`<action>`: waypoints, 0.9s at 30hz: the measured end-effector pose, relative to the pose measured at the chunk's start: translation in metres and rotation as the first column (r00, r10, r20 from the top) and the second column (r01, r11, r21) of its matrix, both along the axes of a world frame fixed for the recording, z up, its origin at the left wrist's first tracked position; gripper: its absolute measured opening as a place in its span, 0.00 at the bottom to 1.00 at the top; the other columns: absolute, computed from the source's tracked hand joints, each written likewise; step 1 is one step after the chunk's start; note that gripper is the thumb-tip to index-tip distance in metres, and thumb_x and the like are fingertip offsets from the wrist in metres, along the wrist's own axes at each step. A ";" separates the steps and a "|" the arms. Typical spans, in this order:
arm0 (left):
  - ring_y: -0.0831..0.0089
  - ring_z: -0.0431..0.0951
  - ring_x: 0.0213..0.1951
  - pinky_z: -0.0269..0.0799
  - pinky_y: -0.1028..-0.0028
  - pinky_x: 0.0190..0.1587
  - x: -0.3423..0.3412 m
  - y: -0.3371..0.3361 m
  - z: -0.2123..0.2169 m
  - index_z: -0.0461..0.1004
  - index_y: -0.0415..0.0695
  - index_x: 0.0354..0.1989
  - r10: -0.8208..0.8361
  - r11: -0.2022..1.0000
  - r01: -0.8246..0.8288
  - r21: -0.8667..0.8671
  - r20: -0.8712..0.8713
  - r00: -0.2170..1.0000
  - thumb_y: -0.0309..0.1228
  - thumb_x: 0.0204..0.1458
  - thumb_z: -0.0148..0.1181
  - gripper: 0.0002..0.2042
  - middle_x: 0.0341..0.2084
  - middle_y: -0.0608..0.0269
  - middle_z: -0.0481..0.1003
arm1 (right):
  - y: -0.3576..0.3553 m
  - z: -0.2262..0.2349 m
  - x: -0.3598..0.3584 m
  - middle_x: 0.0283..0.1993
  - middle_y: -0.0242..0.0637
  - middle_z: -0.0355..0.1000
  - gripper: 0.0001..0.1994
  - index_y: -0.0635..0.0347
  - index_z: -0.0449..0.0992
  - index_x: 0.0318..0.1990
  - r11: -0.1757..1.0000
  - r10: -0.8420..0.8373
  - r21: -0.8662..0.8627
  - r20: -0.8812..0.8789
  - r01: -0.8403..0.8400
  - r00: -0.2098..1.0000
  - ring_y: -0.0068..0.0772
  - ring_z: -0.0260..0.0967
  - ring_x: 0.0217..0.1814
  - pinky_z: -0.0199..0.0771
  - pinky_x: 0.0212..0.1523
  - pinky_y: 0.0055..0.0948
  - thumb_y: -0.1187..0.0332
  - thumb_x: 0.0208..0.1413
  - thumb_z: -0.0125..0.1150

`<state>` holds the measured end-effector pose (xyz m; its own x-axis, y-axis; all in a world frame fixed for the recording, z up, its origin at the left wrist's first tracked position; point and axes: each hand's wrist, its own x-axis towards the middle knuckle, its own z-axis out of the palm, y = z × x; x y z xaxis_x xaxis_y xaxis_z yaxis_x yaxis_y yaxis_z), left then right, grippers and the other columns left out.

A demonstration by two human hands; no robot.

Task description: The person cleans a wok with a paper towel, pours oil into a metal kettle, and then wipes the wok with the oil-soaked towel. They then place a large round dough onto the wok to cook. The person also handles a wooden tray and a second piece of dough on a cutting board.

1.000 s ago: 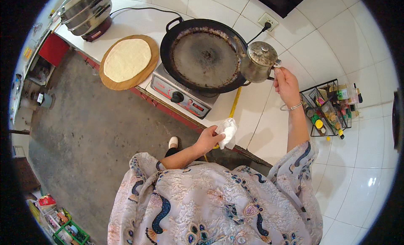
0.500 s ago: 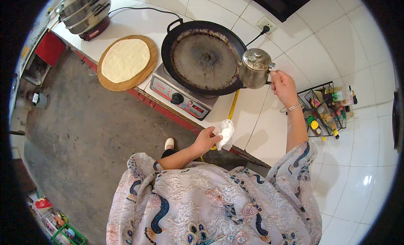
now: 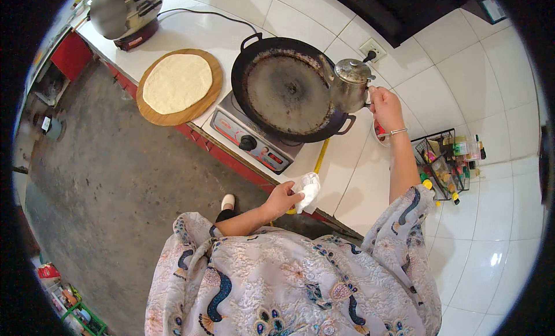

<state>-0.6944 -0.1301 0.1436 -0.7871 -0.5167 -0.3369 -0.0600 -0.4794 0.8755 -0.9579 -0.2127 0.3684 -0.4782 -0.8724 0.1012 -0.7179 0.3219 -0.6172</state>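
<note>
My right hand [image 3: 386, 109] is closed round the handle of a lidded metal oil pot [image 3: 349, 93]. The pot hangs over the right rim of a black two-handled wok [image 3: 289, 93], its spout toward the wok's inside. A thin dark sheen covers the wok's bottom; whether oil is flowing I cannot tell. Near the counter's front edge, my left hand [image 3: 281, 201] pinches a crumpled white tissue [image 3: 309, 191]. The wok rests on a silver cooker [image 3: 250, 140] with a black knob. To its left, a flat round of pale dough [image 3: 177, 83] lies on a round wooden board [image 3: 151, 115].
A stacked metal steamer [image 3: 128, 15] stands at the back left. Against the right wall is a black wire rack [image 3: 442, 162] of bottles and jars. A power plug [image 3: 370, 56] sits in the wall socket. A yellow strip [image 3: 322, 156] runs along the counter beside the cooker.
The view has shifted slightly. The oil pot has moved a little left and farther over the wok, uncovering the wok's right handle. My left hand still holds the tissue.
</note>
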 end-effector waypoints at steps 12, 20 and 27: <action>0.79 0.71 0.23 0.66 0.79 0.23 0.007 -0.008 0.011 0.68 0.37 0.38 -0.016 1.000 0.016 0.005 0.001 1.000 0.30 0.48 0.56 0.12 0.23 0.63 0.73 | 0.014 0.022 -0.035 0.13 0.35 0.64 0.20 0.64 0.68 0.19 0.995 -0.085 0.044 -0.186 0.095 0.979 0.27 0.62 0.17 0.62 0.22 0.28 0.56 0.54 0.49; 0.80 0.69 0.21 0.64 0.79 0.22 -0.003 -0.002 0.002 0.68 0.36 0.36 -0.035 0.999 0.034 -0.028 -0.005 0.999 0.30 0.48 0.56 0.10 0.22 0.62 0.72 | 0.050 0.027 -0.029 0.14 0.34 0.62 0.17 0.64 0.68 0.22 0.994 -0.030 0.101 -0.157 0.046 0.987 0.25 0.58 0.15 0.59 0.20 0.28 0.59 0.55 0.48; 0.80 0.69 0.22 0.64 0.79 0.22 -0.007 0.000 0.008 0.68 0.37 0.34 -0.057 0.998 0.057 0.011 0.017 0.998 0.29 0.48 0.56 0.09 0.22 0.64 0.71 | 0.055 0.029 0.007 0.14 0.33 0.62 0.17 0.64 0.67 0.22 0.987 0.041 0.155 -0.025 -0.036 0.999 0.24 0.59 0.16 0.59 0.20 0.26 0.59 0.55 0.48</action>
<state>-0.7018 -0.1303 0.1520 -0.8091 -0.4678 -0.3556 -0.1024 -0.4837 0.8692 -0.9509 -0.1576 0.3977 -0.4428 -0.8963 -0.0234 -0.7481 0.3837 -0.5414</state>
